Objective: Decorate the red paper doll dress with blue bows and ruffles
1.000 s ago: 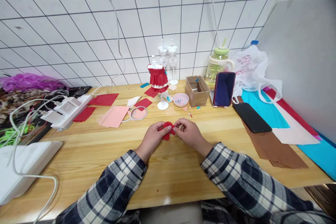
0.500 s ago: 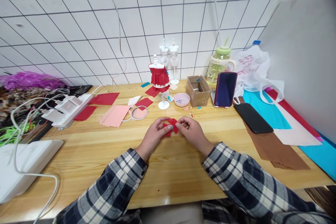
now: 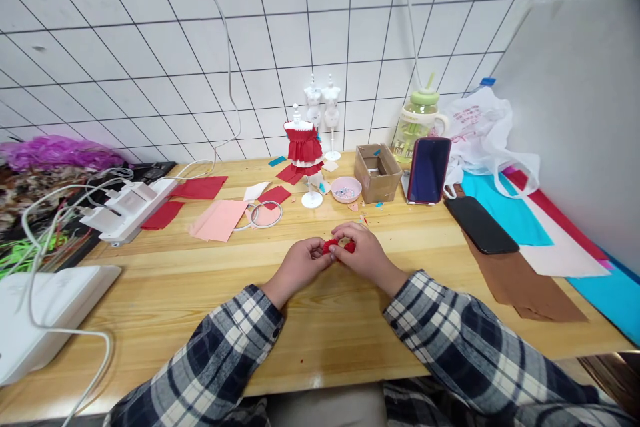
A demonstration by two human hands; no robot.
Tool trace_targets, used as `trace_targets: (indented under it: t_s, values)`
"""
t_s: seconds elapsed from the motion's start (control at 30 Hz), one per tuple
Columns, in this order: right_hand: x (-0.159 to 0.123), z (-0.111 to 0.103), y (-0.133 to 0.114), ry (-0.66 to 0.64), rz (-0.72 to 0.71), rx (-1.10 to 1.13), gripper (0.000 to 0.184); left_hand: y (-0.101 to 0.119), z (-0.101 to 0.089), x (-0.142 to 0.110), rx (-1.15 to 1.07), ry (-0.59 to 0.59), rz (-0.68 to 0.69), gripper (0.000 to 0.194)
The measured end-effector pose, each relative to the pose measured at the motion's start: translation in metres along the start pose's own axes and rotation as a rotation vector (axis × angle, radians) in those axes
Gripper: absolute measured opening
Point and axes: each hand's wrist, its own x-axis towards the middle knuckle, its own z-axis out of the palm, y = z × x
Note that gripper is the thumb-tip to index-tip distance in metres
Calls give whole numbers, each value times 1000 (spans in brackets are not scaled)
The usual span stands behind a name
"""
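A small crumpled piece of red paper [image 3: 336,247] is pinched between both of my hands over the middle of the wooden table [image 3: 320,340]. My left hand [image 3: 300,265] grips its left side with curled fingers. My right hand [image 3: 364,253] closes over its right side, and most of the paper is hidden by the fingers. Both arms wear plaid sleeves. Behind my hands stands a small mannequin in a red ruffled paper dress [image 3: 301,144].
Red and pink paper sheets [image 3: 219,219] and a wire ring [image 3: 265,213] lie at left centre. A pink bead dish [image 3: 346,189], cardboard box [image 3: 377,173], propped phone [image 3: 428,170], flat phone [image 3: 481,224], green bottle [image 3: 418,123] and coloured sheets sit right. Power strip [image 3: 127,207] at left.
My hands have drawn closer together, squeezing the red paper from a spread fan shape into a tighter bunch. They shifted slightly to the right.
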Motion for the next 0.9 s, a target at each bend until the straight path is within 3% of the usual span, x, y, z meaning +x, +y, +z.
trace_targets:
  t_s: [0.13, 0.23, 0.43, 0.57, 0.9]
  values:
    - [2, -1, 1, 29, 190, 127, 12, 0, 0, 0, -3, -16, -15, 34]
    - [2, -1, 0, -30, 258, 284, 17, -1, -2, 1, -54, -27, -12, 36]
    - [2, -2, -1, -77, 287, 269, 22, 0, -3, 1, -145, -25, -19, 34]
    - [3, -1, 3, -73, 291, 379, 29, 0, -4, 2, -238, -6, -41, 35]
    - [3, -4, 0, -108, 252, 313, 19, 4, -6, 0, -352, 3, -60, 37]
